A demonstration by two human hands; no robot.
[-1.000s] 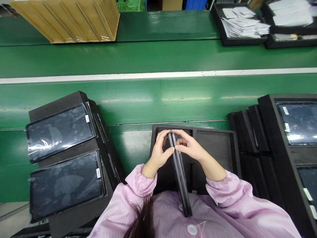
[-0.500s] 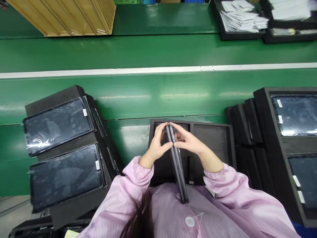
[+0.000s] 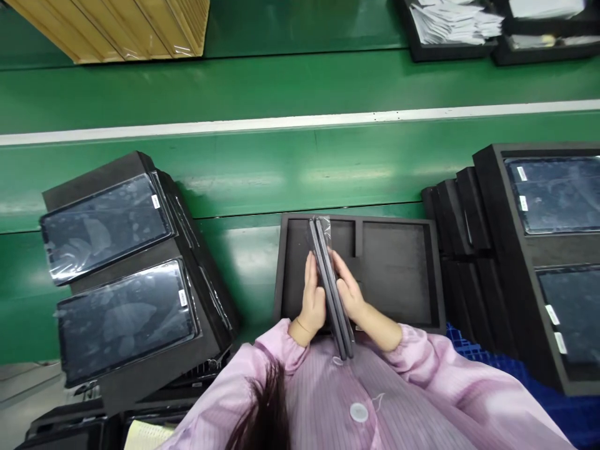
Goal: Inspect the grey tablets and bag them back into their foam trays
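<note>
Two thin dark tablets stand on edge, pressed face to face, over an empty black foam tray in front of me. My left hand lies flat against the left side of the pair. My right hand presses the right side, fingers stretched along it. Clear film shows at the tablets' far end. The near end rests against my pink coat.
A stack of black foam trays with film-wrapped tablets sits at my left. More such trays stand at my right, over a blue crate. Beyond runs a green conveyor, with cardboard sheets and trays of white papers on its far side.
Both hands have slid from the tablets' far top end down to the near half, now flat along the sides. The view has tilted downward.
</note>
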